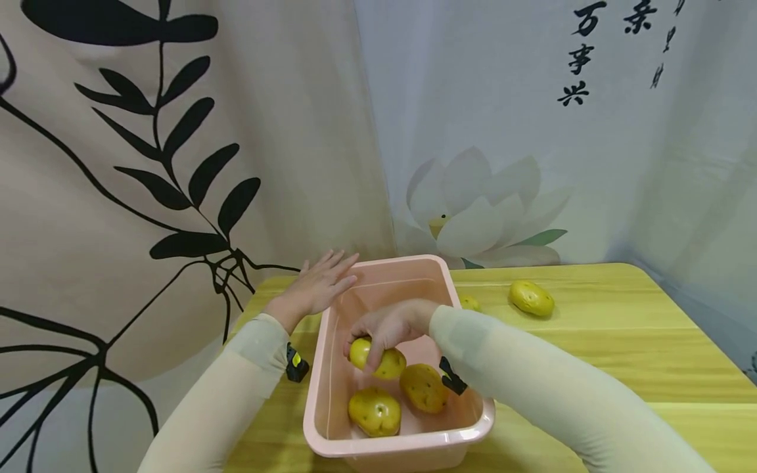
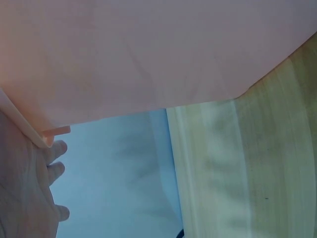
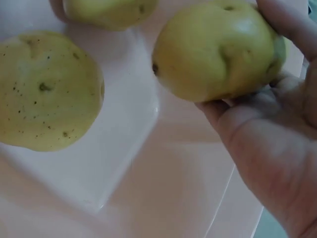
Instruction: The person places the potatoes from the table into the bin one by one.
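Printed curtain [image 1: 296,131] behind, wood-grain table [image 1: 621,348] in front of it. Pink bin [image 1: 399,443] on the table. Left hand [image 1: 316,286] on the bin's left rim near the far corner, fingers straight and somewhat spread. Right hand [image 1: 393,325] inside the bin, fingers and thumb curled round a yellow potato [image 3: 218,54]; can't tell if that one touches the floor. Two more potatoes [image 1: 374,412] on the bin floor, near side. Outside, right of the bin: one potato [image 1: 531,298] on the table, plus another [image 1: 469,303] partly hidden.
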The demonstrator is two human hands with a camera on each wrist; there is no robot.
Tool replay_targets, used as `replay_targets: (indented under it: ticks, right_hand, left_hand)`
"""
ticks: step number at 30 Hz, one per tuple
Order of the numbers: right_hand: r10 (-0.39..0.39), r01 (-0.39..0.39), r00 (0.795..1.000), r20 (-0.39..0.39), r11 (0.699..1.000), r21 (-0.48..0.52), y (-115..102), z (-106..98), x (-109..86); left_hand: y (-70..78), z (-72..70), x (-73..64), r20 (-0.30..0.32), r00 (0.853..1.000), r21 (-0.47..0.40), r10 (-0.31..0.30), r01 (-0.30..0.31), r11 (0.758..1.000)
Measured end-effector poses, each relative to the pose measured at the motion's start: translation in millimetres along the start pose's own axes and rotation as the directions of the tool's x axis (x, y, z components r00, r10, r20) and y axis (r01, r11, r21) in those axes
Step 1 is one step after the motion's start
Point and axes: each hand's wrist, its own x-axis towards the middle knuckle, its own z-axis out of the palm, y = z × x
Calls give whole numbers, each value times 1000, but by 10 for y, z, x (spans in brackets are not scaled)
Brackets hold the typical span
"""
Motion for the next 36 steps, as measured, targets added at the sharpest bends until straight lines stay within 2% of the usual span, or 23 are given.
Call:
replay_targets:
  ticks: [11,28,32,36]
  right_hand:
    - [22,-16,995,100,998,-68,-14,33,9]
    - [34,-24,981,192,998,-57,0,71,39]
    - [34,-28,981,191,999,-34,-1,72,38]
    - [-4,4,986,168,1000,0,-11,69,31]
  left_hand:
    - [12,-11,-9,0,1000,-22,-4,4,1000]
    - [39,-13,-25,0,1000,-24,-15,15,1000]
    - [35,-3,-24,-2,1000,-14,-10,10,1000]
    - [30,4,-25,-13,1000,-10,-6,6,1000]
